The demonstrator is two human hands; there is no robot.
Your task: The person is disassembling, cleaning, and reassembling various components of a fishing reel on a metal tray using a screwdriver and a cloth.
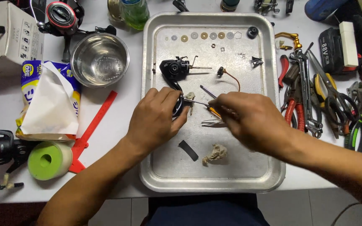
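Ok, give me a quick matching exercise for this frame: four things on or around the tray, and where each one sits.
Things:
1. steel bowl
2. row of washers
3. pile of pliers
4. crumpled wad

Places:
A. inside the metal tray, near its front edge
B. on the table right of the tray
C. on the table left of the tray
D. inside the tray, along its far edge

Pairs: 1-C, 2-D, 3-B, 4-A
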